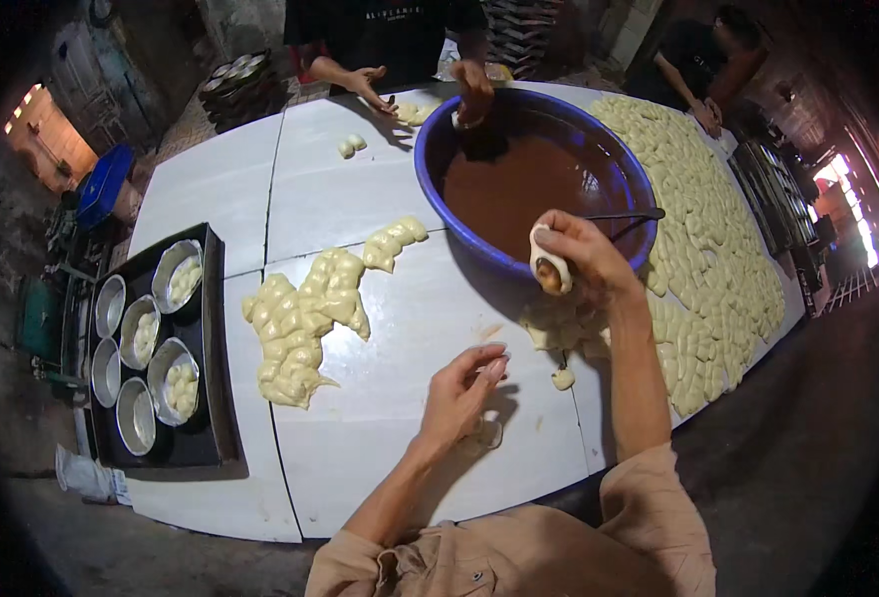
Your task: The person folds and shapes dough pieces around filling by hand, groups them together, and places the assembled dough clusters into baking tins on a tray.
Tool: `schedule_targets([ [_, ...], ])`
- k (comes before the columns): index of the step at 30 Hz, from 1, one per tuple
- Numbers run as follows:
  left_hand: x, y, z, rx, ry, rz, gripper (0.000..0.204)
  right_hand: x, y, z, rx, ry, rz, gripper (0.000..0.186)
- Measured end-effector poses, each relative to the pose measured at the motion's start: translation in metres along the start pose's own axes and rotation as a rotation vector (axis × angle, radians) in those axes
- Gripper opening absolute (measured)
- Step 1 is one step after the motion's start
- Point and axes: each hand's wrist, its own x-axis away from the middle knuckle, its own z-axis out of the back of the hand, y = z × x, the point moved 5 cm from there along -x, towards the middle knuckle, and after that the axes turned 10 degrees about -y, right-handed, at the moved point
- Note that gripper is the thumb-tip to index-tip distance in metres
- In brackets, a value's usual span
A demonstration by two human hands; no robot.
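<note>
My right hand [599, 261] is closed on a small piece of pale dough [542, 242] with brown filling showing in it, held up at the near rim of a blue tub [436, 197]. Brown filling [507, 194] lies inside the tub, and a dark-handled utensil [649, 214] rests across its right rim. Lower and to the left, my left hand [454, 395] hovers over the white table with thumb and fingers drawn together; whatever they may hold cannot be made out. Loose dough pieces [295, 343] lie clustered left of it. One small dough piece [563, 379] sits below my right hand.
At the left, a black tray [222, 368] holds several round metal tins [173, 383], some with dough inside. Filled-looking dough pieces [708, 269] cover the table's right side. Across the table, one person's hand [473, 92] reaches over the tub; another person [698, 75] leans in at the far right.
</note>
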Motion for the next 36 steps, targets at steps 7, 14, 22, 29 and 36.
schedule_targets([
  [7,-0.007,-0.003,-0.019,0.667,-0.027,-0.077,0.043,0.043,0.074,-0.060,-0.319,0.079,0.092,0.009],
  [14,0.029,-0.027,0.033,0.447,0.324,-0.109,0.033,0.077,0.096,-0.110,0.504,0.142,0.298,0.045],
  [22,0.045,-0.013,0.036,0.037,0.433,-0.290,0.035,0.081,0.116,-0.140,0.855,0.434,0.405,0.023],
  [29,0.047,0.004,0.050,0.211,0.204,0.015,0.039,0.089,0.119,-0.148,0.006,0.130,0.148,0.032],
  [36,0.065,0.006,0.022,0.171,0.137,-0.077,0.035,0.105,0.131,-0.132,0.310,0.256,0.559,0.023],
])
